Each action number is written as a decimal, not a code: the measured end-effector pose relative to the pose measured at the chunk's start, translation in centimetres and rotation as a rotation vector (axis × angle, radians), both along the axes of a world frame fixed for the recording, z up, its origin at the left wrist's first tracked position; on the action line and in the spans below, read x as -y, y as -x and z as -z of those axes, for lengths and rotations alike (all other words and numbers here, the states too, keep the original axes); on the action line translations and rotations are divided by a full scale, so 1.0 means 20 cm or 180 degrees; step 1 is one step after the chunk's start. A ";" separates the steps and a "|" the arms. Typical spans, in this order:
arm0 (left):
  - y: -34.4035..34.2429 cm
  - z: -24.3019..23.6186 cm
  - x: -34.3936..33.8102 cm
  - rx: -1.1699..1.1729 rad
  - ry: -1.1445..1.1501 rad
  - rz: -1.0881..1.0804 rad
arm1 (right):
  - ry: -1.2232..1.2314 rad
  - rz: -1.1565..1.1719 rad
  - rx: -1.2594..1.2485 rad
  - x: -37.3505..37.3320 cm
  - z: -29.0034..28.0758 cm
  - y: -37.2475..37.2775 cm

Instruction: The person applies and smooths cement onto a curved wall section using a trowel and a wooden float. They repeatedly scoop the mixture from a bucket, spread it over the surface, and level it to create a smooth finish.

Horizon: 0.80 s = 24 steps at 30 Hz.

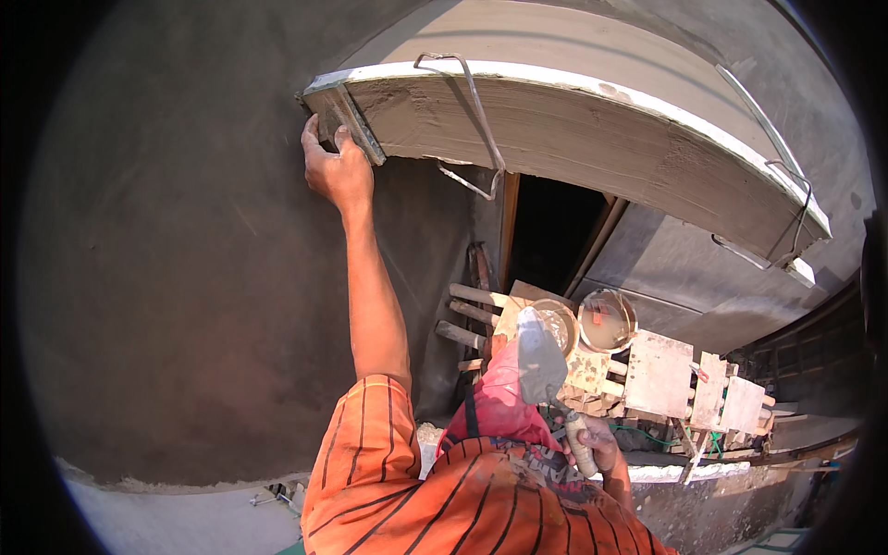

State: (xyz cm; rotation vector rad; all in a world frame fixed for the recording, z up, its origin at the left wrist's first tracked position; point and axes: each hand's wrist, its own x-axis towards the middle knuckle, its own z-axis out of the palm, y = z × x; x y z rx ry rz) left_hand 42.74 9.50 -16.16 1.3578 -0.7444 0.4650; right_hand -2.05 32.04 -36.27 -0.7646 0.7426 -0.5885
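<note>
My left hand (338,171) is stretched up and grips a small flat board (350,122), pressing it against the left end of a curved concrete overhang (592,139) covered in wet grey plaster. My right hand (594,446) is low in front of my orange striped shirt, closed on the handle of a trowel (539,359). The trowel's pointed blade faces upward and is coated with grey mortar.
A grey plastered wall (194,277) fills the left. Bent metal rods (476,111) clamp the overhang, with more rods at its right end (786,199). Below me is a wooden scaffold platform (659,375) with two round pans (606,321) and loose boards. A dark opening (550,231) lies under the overhang.
</note>
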 end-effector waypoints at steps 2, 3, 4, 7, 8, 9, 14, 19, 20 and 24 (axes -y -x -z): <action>0.13 0.00 -0.01 0.0014 -0.0002 -0.0005 | 0.0027 0.0034 0.0008 0.00 0.01 0.00; 0.19 0.00 -0.02 -0.0004 0.0008 0.0071 | 0.0038 0.0016 -0.0019 0.00 0.01 0.00; 0.26 0.01 -0.02 0.0106 0.0083 0.0268 | 0.0053 0.0022 -0.0044 0.00 0.02 0.00; 0.34 0.06 -0.03 0.0175 0.0386 0.1123 | 0.0051 -0.0009 -0.0070 -0.01 0.01 0.00; 0.34 0.07 -0.04 0.0065 0.0490 0.1538 | 0.0047 -0.0016 -0.0063 -0.01 0.00 0.00; 0.33 0.08 -0.06 -0.0046 0.0596 0.1955 | 0.0051 -0.0066 -0.0096 -0.01 0.00 0.00; 0.02 0.07 -0.15 -0.0386 0.0777 0.1692 | 0.0083 -0.0002 -0.0203 -0.04 0.03 -0.02; -0.22 0.08 -0.06 -0.0326 0.0635 0.1561 | 0.0045 0.0006 -0.0144 -0.06 0.07 -0.02; -0.23 0.07 -0.04 -0.0338 0.0558 0.1566 | 0.0042 0.0005 -0.0137 -0.06 0.08 -0.01; -0.22 0.05 0.00 -0.0507 0.0580 0.1688 | 0.0091 -0.0007 -0.0113 -0.05 0.08 -0.02</action>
